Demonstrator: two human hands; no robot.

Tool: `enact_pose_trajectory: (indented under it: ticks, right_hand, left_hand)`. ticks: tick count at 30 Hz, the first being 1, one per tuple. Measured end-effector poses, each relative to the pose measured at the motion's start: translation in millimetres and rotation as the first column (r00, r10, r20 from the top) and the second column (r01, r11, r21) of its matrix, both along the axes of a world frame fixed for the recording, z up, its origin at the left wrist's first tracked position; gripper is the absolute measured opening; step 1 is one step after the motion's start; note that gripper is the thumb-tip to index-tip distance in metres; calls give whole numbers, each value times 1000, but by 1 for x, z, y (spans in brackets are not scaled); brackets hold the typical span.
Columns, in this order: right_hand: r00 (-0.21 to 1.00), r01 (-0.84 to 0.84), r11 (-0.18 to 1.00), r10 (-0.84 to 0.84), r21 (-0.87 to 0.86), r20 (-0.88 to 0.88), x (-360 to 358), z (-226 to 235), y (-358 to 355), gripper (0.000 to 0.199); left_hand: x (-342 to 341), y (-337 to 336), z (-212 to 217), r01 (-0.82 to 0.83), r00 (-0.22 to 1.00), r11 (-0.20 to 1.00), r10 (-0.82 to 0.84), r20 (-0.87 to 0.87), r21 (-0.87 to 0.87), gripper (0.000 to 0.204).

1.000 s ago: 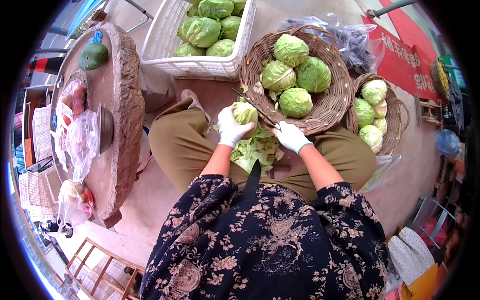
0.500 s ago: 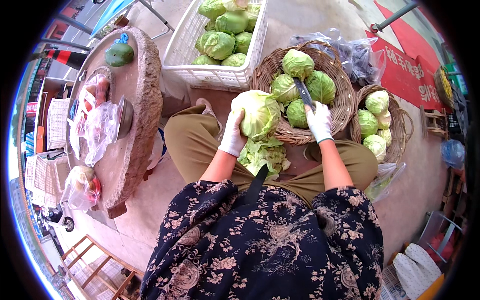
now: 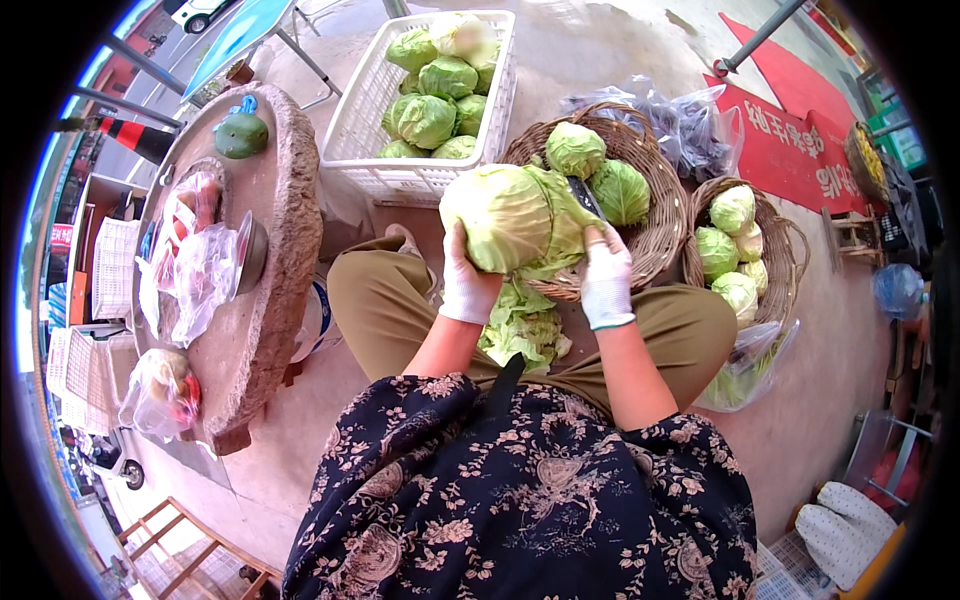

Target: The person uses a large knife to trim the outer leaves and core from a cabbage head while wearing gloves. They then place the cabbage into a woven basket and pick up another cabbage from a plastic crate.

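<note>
A large pale green cabbage (image 3: 495,220) is held up in front of me, above my lap. My left hand (image 3: 468,285), in a white glove, grips its left underside. On the other side my right hand (image 3: 608,275), also gloved, has its fingers closed on a loose outer leaf (image 3: 565,225) at the cabbage's right edge. Behind that leaf a dark knife (image 3: 585,198) lies across cabbages in a wicker basket (image 3: 655,235); its near end is hidden by my right hand. Loose cabbage leaves (image 3: 525,335) lie below, between my legs.
A white plastic crate (image 3: 415,180) of cabbages stands ahead, left of the basket. A smaller wicker basket (image 3: 795,255) of cabbages sits at right, beside clear plastic bags (image 3: 750,375). At left is a stone table (image 3: 285,230) bearing bagged produce (image 3: 200,265) and a green gourd (image 3: 240,135).
My right hand has left the knife, which stays on the basket's cabbages, and moved left onto the cabbage's outer leaf. The held cabbage has turned. The whole view has shifted slightly.
</note>
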State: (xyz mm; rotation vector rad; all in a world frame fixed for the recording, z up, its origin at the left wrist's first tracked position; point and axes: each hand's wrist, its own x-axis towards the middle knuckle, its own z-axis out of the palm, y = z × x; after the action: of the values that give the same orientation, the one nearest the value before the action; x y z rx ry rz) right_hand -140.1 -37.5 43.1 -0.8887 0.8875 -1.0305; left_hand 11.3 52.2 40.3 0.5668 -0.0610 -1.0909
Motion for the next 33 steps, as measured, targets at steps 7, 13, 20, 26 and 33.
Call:
enact_pose_trajectory:
  ticks: [7, 13, 20, 26, 33]
  right_hand:
    - [766, -270, 952, 121, 145, 632, -7, 48, -20, 33]
    - [654, -466, 874, 234, 139, 719, 18, 37, -11, 30]
    - [720, -677, 723, 613, 134, 325, -13, 19, 4, 35]
    - [-5, -955, 221, 654, 198, -756, -10, -45, 36, 55]
    - [816, -548, 831, 505, -98, -283, 20, -38, -22, 116]
  left_hand:
    - [23, 12, 1, 273, 884, 929, -345, -317, -250, 86]
    - [21, 26, -41, 502, 832, 851, -523, -184, -152, 89]
    - [38, -17, -73, 436, 856, 900, -414, -310, 4, 68]
    - [65, -22, -98, 372, 908, 928, -358, -217, 23, 70]
    - [60, -15, -82, 489, 716, 758, -632, -298, -432, 90]
